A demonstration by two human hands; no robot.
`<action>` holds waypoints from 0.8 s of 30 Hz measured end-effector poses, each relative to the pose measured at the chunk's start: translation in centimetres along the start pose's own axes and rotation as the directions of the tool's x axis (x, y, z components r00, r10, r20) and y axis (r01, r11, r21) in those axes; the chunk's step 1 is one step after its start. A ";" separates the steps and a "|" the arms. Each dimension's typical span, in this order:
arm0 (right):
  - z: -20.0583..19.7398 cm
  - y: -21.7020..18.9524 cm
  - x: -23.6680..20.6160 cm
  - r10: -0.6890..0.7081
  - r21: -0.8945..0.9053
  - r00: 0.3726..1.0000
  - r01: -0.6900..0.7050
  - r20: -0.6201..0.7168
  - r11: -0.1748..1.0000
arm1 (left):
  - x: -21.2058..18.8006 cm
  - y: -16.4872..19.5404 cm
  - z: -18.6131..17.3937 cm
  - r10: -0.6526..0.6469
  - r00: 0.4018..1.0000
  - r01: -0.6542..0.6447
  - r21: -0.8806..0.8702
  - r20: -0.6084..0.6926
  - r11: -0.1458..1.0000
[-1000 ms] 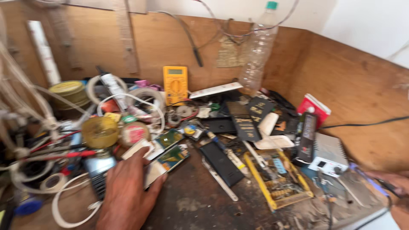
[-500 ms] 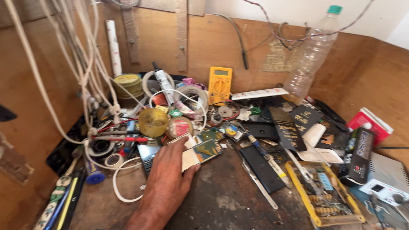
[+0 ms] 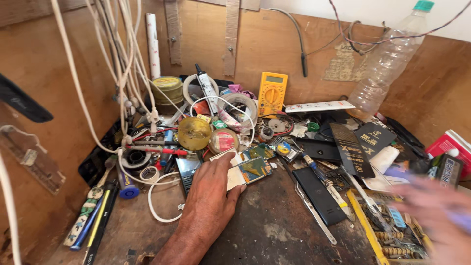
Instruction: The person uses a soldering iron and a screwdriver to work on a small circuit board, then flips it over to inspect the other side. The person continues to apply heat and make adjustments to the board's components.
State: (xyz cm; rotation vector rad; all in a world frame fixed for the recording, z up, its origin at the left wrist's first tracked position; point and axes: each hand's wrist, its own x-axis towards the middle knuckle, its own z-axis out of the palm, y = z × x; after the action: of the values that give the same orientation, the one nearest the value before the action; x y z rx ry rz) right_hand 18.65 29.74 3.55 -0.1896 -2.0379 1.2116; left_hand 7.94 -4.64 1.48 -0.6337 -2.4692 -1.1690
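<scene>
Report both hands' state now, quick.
Left hand: laid palm down, fingers on a phone circuit board on the workbench; no closed grip visible.
Right hand: motion-blurred at the right edge; cannot tell.

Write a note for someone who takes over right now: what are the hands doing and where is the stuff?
Left hand: flat on the dark worktop, fingers resting on a small circuit board with a white edge; whether it grips it cannot be told.
Right hand: blurred at the right, over the yellow tray of small parts; what it holds, if anything, cannot be told.
Nearby: yellow multimeter against the back wall, black phone beside the board, clear bottle leaning in the corner.
Done or left: the board lies on the worktop, not lifted.
</scene>
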 end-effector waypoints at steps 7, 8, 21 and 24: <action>10.6 1.6 -1.4 0.031 0.482 0.954 -0.177 0.297 0.858 | 0.0 -0.3 -0.4 0.027 0.999 -0.029 -0.039 -0.040 0.999; 11.3 1.2 -1.4 0.046 0.457 0.939 -0.209 0.341 0.864 | -0.1 -0.3 -0.4 0.009 1.000 -0.010 -0.040 -0.023 0.999; 12.7 0.9 -2.3 0.169 0.191 0.909 -0.257 0.382 0.948 | 0.0 -0.4 -0.5 -0.003 1.000 0.004 -0.070 0.022 0.998; 12.7 2.3 -2.1 0.111 0.193 0.912 -0.200 0.394 0.961 | 0.1 -0.5 -0.7 0.001 0.999 0.003 -0.092 0.050 0.996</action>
State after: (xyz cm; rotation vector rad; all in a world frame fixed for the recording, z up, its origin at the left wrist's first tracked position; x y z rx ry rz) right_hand 11.21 21.15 -2.86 -0.0035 -2.2165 1.6824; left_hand 7.70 -5.47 1.66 -0.6953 -2.4687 -1.2890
